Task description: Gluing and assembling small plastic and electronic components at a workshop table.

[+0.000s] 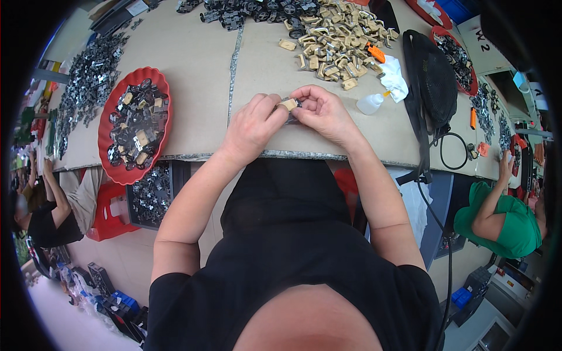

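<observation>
Over the near part of the table, my left hand (256, 121) and my right hand (325, 115) meet around a small toy car (289, 105) with a tan body and dark parts under it. Fingers of both hands pinch it from either side and hide much of it. Beyond them spreads a heap of tan toy car bodies (333, 44). Further back lies a pile of black toy car chassis (257, 13). On my left, a red scalloped basket (164, 117) holds tan-and-black toy car pieces.
Right of my hands stand a white squeeze bottle (369, 105), a white cloth (394, 80) and an orange-handled tool (376, 54). A black mesh bag (434, 82) lies beyond. Dark small parts (91, 76) cover the far left. Other people (500, 225) sit at both sides.
</observation>
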Tool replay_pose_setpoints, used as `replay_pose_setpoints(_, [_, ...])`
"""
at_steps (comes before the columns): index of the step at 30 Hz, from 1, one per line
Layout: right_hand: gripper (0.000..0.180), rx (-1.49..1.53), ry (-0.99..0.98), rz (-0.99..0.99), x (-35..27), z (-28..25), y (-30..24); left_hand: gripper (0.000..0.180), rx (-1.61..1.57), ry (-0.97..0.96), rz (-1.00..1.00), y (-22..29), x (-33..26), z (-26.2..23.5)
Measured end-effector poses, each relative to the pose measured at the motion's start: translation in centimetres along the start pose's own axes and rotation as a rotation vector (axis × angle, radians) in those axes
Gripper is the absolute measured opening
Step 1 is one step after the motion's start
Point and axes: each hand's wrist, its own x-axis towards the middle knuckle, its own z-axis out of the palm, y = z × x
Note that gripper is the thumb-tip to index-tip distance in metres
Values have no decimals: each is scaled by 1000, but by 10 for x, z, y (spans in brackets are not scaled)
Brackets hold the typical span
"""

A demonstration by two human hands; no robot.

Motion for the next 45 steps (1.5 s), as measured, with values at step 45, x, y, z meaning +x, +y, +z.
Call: replay_pose_setpoints(45, [22, -445, 736, -835, -51, -25, -12, 33, -439, 438, -752, -33, -12, -63])
